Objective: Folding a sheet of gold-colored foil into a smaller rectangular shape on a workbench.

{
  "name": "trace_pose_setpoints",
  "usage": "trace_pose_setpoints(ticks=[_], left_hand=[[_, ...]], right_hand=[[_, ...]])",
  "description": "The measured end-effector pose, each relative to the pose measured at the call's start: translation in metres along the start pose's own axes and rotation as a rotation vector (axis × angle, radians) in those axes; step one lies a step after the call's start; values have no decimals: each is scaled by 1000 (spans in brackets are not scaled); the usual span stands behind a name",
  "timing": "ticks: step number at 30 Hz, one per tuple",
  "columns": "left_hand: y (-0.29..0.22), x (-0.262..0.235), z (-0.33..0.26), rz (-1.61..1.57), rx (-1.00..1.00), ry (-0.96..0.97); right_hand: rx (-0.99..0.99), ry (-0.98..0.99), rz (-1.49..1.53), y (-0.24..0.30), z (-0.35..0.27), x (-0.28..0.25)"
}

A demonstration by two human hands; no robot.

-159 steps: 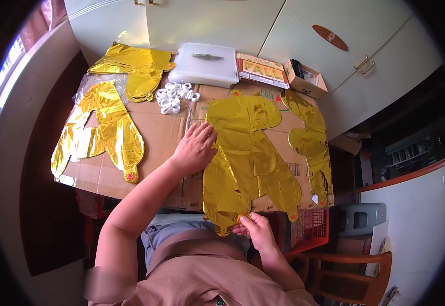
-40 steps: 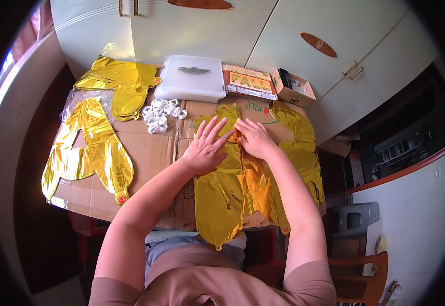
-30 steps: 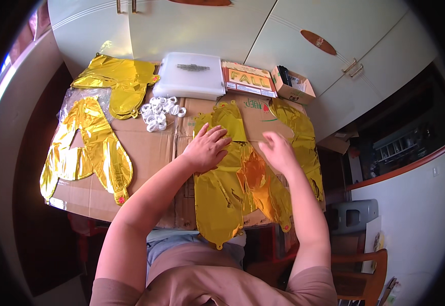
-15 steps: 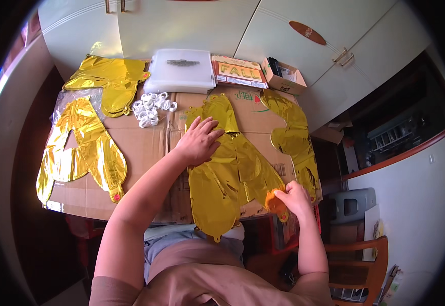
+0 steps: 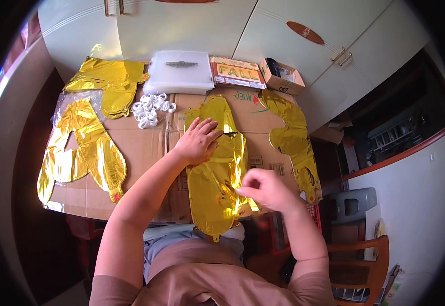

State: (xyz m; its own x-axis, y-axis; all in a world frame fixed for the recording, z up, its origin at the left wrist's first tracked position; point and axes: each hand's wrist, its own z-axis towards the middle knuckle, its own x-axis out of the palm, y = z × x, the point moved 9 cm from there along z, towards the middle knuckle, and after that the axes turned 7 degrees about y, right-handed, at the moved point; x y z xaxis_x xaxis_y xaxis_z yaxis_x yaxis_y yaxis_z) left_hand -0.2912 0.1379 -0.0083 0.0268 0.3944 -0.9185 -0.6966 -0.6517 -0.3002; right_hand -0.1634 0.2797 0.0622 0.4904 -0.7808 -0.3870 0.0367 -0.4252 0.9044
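The left hand point(image 5: 198, 141) lies flat, fingers spread, pressing a gold foil balloon point(image 5: 217, 168) onto the cardboard-covered bench point(image 5: 146, 153) in front of the person. The right hand point(image 5: 266, 189) has its grip pinched together on the balloon's folded right edge. Another gold balloon point(image 5: 291, 137) lies just right; white clips point(image 5: 151, 107) sit behind.

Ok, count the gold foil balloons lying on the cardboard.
4: one under both hands at centre, one along the right edge, one at far left, one top left. Stacked ones may hide.
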Motion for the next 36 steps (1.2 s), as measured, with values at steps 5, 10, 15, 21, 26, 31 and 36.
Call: trace_pose_setpoints(ticks=[5, 10, 15, 21, 26, 31, 36], left_hand=[[2, -3, 3, -73, 7, 20], [26, -12, 15, -517, -20, 79], [10, -39, 18, -132, 72, -47], [-27, -32, 26, -70, 346, -129], [-26, -5, 36, -85, 376, -10], [-28, -1, 35, -119, 387, -15], [-25, 0, 35, -138, 374, -25]], right_hand=[[-1, 26, -366, 12, 28, 36], [26, -30, -246, -3, 23, 28], [14, -79, -126, -13, 8, 9], [2, -98, -22, -16, -3, -7], [-45, -112, 70, -13, -6, -13], [-124, -89, 84, -2, -7, -10], [-159, -69, 1, 10, 1, 0]])
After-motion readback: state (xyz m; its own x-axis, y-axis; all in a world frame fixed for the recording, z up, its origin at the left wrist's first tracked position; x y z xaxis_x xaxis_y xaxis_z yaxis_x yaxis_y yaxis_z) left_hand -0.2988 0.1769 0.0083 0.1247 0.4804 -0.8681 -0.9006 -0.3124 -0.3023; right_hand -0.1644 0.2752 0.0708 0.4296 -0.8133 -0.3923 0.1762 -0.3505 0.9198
